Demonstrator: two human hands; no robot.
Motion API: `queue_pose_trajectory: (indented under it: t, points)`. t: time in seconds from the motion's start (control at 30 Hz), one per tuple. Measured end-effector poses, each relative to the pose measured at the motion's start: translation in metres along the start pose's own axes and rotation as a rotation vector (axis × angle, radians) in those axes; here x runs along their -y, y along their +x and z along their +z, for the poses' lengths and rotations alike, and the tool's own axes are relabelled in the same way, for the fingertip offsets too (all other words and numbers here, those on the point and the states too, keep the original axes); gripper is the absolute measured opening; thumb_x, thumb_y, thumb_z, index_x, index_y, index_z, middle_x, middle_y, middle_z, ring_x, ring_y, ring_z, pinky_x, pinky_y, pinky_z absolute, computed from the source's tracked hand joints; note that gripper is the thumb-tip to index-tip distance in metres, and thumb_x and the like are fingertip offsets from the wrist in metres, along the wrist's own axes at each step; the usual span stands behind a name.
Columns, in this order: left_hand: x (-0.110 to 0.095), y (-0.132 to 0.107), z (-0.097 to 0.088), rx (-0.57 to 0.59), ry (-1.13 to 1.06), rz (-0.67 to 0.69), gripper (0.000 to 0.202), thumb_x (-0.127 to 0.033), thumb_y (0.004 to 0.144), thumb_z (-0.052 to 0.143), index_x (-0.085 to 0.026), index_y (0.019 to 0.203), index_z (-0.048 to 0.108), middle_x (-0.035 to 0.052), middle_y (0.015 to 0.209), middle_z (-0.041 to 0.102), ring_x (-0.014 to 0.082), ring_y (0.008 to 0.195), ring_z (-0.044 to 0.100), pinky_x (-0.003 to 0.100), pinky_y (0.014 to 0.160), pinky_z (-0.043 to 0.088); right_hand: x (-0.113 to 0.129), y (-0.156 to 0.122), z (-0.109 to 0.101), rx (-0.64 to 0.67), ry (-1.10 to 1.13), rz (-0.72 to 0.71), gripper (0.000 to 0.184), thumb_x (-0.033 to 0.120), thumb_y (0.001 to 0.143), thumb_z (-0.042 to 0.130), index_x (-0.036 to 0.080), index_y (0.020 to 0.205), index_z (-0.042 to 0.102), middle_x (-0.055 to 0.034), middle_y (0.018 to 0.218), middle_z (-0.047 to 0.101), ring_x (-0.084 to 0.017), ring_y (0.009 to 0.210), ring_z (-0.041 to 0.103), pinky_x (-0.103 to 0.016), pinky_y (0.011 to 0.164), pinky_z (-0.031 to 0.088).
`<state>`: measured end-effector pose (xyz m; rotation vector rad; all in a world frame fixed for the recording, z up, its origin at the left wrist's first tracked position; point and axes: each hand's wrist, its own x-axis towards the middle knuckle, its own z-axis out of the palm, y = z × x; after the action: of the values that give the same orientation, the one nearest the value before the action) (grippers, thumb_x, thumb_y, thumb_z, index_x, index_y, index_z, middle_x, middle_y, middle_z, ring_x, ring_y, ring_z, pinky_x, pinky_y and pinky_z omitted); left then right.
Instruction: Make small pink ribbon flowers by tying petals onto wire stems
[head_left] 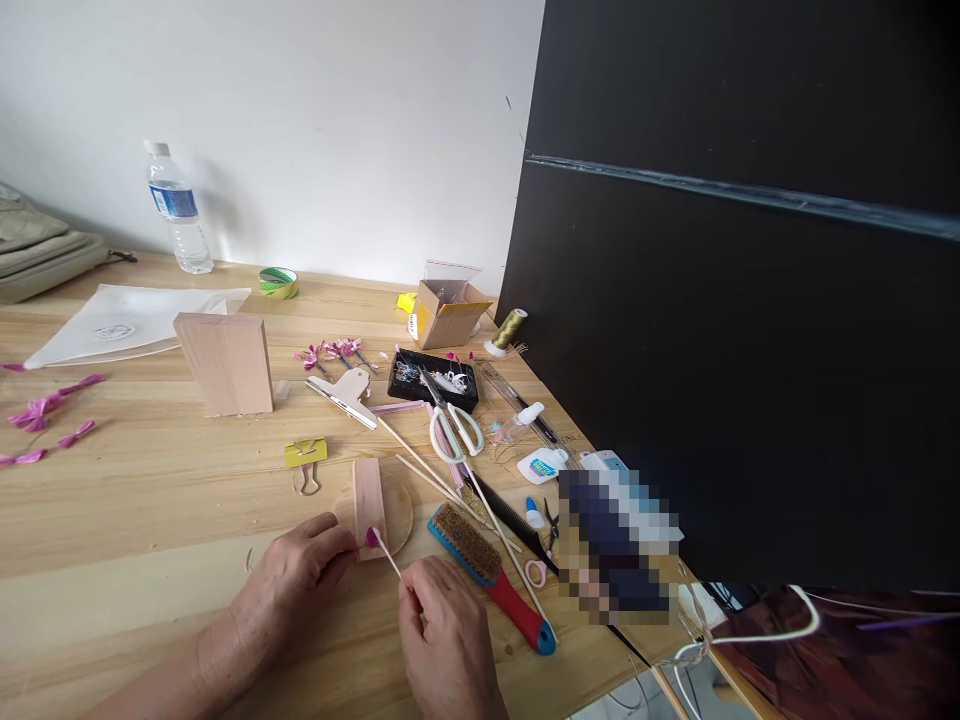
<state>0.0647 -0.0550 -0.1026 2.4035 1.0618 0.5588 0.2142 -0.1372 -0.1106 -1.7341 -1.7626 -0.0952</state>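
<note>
My left hand [289, 585] rests on the wooden table [150, 520], its fingers pinched on the near end of a small wooden block [369, 506] that lies on a round wooden disc [397, 515]. My right hand [448, 635] is closed on a thin wooden stick [388, 556]. The stick's tip meets a small pink piece [371, 538] at the block's near end. A brush with a red and blue handle [491, 575] lies just right of both hands.
Scissors [455, 430], loose sticks, a black comb [510, 518], a black tray [433, 380] and a glue bottle [517, 422] lie beyond. A wooden block [226, 362], yellow binder clip [305, 453], water bottle [176, 208], tape roll [278, 283], cardboard box [448, 312] and pink ribbon bows [45, 410] sit around. A dark panel [750, 300] stands at right.
</note>
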Motion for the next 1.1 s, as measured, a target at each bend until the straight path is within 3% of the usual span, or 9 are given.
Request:
queue_pose_trajectory:
  t: [0.33, 0.73, 1.1]
  points:
    - [-0.0006, -0.0005, -0.0019, 0.011, -0.001, 0.008, 0.032, -0.013, 0.082, 0.036, -0.019, 0.065, 0.063, 0.0006, 0.061, 0.059, 0.0125, 0.053, 0.059, 0.018, 0.048, 0.041, 0.0029, -0.0006, -0.0022, 0.031, 0.066, 0.007, 0.024, 0.002, 0.073, 0.037, 0.02, 0.058, 0.042, 0.0016, 0.053, 0.051, -0.012, 0.05, 0.05, -0.02, 0.05, 0.033]
    - [0.0, -0.0014, 0.0012, -0.003, 0.034, 0.045, 0.032, -0.012, 0.083, 0.036, -0.018, 0.066, 0.063, -0.0004, 0.061, 0.058, 0.0109, 0.052, 0.058, 0.017, 0.047, 0.041, 0.0, 0.0072, -0.0073, 0.146, 0.208, 0.121, 0.024, 0.004, 0.073, 0.036, 0.02, 0.055, 0.039, 0.0037, 0.049, 0.045, -0.01, 0.047, 0.043, -0.019, 0.046, 0.029]
    - [0.0045, -0.0052, 0.0053, -0.008, 0.037, 0.037, 0.031, -0.012, 0.084, 0.037, -0.017, 0.067, 0.061, -0.0009, 0.061, 0.057, 0.0101, 0.051, 0.057, 0.016, 0.047, 0.038, 0.0, 0.0028, -0.0092, 0.139, 0.251, 0.164, 0.024, 0.009, 0.077, 0.037, 0.018, 0.057, 0.045, 0.0021, 0.052, 0.048, -0.01, 0.049, 0.045, -0.019, 0.047, 0.031]
